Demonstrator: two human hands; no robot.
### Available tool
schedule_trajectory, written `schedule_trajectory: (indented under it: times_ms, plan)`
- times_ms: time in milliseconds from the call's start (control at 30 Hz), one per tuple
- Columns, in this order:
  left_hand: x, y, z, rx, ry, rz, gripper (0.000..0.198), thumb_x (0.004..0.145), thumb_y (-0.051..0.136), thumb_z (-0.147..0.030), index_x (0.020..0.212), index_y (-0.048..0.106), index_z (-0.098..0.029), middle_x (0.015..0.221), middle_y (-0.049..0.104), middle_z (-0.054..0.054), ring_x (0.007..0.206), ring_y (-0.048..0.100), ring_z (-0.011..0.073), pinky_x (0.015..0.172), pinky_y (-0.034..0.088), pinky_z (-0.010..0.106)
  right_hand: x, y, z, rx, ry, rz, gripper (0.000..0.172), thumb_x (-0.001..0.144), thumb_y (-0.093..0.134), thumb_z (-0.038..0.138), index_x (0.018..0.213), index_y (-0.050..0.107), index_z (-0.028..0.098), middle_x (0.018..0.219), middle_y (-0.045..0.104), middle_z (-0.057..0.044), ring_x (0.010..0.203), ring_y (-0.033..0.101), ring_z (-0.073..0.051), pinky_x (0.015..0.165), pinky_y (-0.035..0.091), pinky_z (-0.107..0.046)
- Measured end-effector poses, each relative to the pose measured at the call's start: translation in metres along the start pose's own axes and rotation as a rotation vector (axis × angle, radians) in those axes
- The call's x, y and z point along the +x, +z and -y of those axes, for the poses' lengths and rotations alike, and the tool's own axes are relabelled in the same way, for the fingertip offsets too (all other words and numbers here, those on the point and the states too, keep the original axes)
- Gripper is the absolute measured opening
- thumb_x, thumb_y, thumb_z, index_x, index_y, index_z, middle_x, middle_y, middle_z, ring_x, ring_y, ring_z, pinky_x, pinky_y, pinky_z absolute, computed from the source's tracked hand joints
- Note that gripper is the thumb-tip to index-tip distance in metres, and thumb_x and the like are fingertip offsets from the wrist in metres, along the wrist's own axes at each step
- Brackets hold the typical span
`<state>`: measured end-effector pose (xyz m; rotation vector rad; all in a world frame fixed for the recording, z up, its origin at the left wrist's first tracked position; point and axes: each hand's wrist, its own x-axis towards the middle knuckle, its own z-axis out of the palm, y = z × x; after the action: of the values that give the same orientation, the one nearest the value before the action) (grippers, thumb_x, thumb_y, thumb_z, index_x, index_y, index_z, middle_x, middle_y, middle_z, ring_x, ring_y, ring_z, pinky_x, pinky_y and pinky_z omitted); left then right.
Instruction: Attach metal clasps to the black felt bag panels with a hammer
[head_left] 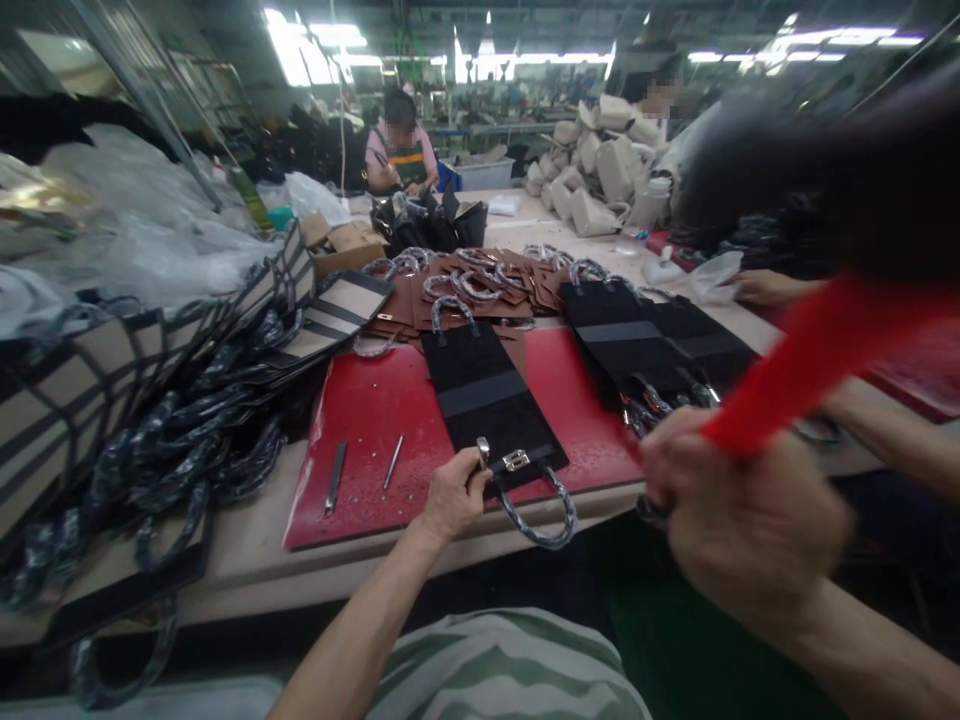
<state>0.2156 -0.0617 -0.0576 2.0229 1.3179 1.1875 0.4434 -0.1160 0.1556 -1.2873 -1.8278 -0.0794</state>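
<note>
Red mat (360, 420) bears two metal rods (335, 477), black panel (487, 400).

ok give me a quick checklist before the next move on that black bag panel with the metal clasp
1. Flat black bag panel lying on the red work mat: ok.
2. Left hand pinching the panel's near edge at the silver metal clasp: ok.
3. Right hand gripping the red-handled tool: ok, though blurred.
4. Tool head: cannot tell, out of view.
5. Two loose metal rods lying apart from the panel: ok.
</note>
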Motion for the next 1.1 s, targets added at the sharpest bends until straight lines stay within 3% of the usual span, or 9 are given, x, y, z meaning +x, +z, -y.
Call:
schedule_trajectory:
  times_ms: [33, 133, 233, 400, 567, 667, 733, 933, 1100]
  plan:
    - [0.0, 0.0, 0.0, 0.003, 0.001, 0.005, 0.013, 0.086, 0.054, -0.014, 0.096, 0.061, -0.02, 0.095, 0.07, 0.006, 0.087, 0.068, 0.0193, 0.08, 0.052, 0.029, -0.011, 0.008, -0.007, -0.045, -0.098, 0.141, 0.029, 0.099, 0.039, 0.034, 0.073, 0.044, 0.022, 0.053, 0.048, 0.002, 0.041, 0.04, -0.011, 0.045, 0.023, -0.027]
    - [0.0, 0.0, 0.0, 0.001, 0.009, 0.021, 0.014, 0.086, 0.053, -0.013, 0.095, 0.061, -0.02, 0.093, 0.069, 0.006, 0.086, 0.067, 0.0191, 0.078, 0.052, 0.029, -0.039, 0.027, -0.029, -0.198, -0.018, 0.66, 0.024, 0.097, 0.037, 0.03, 0.077, 0.046, 0.021, 0.053, 0.052, 0.001, 0.04, 0.039, -0.013, 0.048, 0.017, -0.029]
    - [-0.001, 0.0, 0.0, -0.003, 0.01, 0.011, 0.014, 0.085, 0.053, -0.013, 0.094, 0.062, -0.02, 0.094, 0.07, 0.006, 0.087, 0.068, 0.019, 0.077, 0.052, 0.028, -0.049, 0.032, -0.047, -0.183, 0.154, 0.833, 0.022, 0.098, 0.037, 0.033, 0.084, 0.049, 0.02, 0.064, 0.059, -0.003, 0.051, 0.048, -0.015, 0.053, 0.023, -0.029]
    - [-0.001, 0.0, 0.001, 0.004, 0.006, -0.001, 0.014, 0.086, 0.054, -0.015, 0.097, 0.061, -0.02, 0.097, 0.07, 0.007, 0.089, 0.069, 0.0194, 0.078, 0.054, 0.029, -0.055, 0.054, -0.09, -0.015, 0.452, 0.811, 0.036, 0.099, 0.031, 0.037, 0.071, 0.046, 0.021, 0.064, 0.056, -0.001, 0.058, 0.051, -0.015, 0.057, 0.032, -0.027]
    - [-0.003, 0.003, 0.004, 0.014, 0.034, 0.004, 0.015, 0.089, 0.053, -0.018, 0.103, 0.06, -0.02, 0.101, 0.07, 0.008, 0.091, 0.069, 0.0198, 0.081, 0.056, 0.031, -0.062, 0.083, -0.132, -0.283, 0.59, 0.73, 0.023, 0.097, 0.041, 0.028, 0.084, 0.056, 0.016, 0.084, 0.062, -0.009, 0.074, 0.059, -0.019, 0.065, 0.036, -0.029]
    - [-0.004, 0.005, 0.006, 0.035, 0.054, -0.012, 0.021, 0.089, 0.054, -0.018, 0.109, 0.059, -0.02, 0.105, 0.07, 0.009, 0.097, 0.069, 0.0208, 0.087, 0.056, 0.034, -0.06, 0.095, -0.131, -0.409, 0.477, 0.609, 0.016, 0.095, 0.046, 0.025, 0.097, 0.058, 0.014, 0.108, 0.06, -0.015, 0.096, 0.059, -0.024, 0.076, 0.038, -0.031]
    - [-0.005, 0.006, 0.007, 0.049, 0.07, -0.027, 0.023, 0.09, 0.054, -0.017, 0.112, 0.059, -0.019, 0.109, 0.07, 0.01, 0.103, 0.068, 0.0217, 0.093, 0.055, 0.036, -0.056, 0.106, -0.123, -0.389, 0.452, 0.592, 0.018, 0.095, 0.048, 0.028, 0.1, 0.06, 0.015, 0.109, 0.06, -0.014, 0.1, 0.059, -0.024, 0.079, 0.039, -0.031]
    - [-0.008, 0.005, 0.01, 0.101, 0.136, -0.039, 0.022, 0.09, 0.055, -0.013, 0.11, 0.059, -0.018, 0.111, 0.071, 0.011, 0.104, 0.069, 0.021, 0.091, 0.058, 0.036, -0.044, 0.146, -0.107, -0.207, 0.659, 0.667, 0.027, 0.082, 0.065, 0.036, 0.098, 0.061, 0.015, 0.102, 0.065, -0.012, 0.096, 0.061, -0.025, 0.077, 0.04, -0.032]
    - [-0.012, 0.007, 0.009, 0.054, 0.195, -0.047, 0.018, 0.088, 0.055, -0.011, 0.104, 0.061, -0.018, 0.113, 0.071, 0.012, 0.109, 0.068, 0.0217, 0.096, 0.056, 0.039, -0.036, 0.148, -0.119, 0.011, 0.816, 0.649, 0.028, 0.065, 0.077, 0.032, 0.08, 0.056, 0.019, 0.079, 0.062, -0.002, 0.077, 0.059, -0.02, 0.064, 0.035, -0.029]
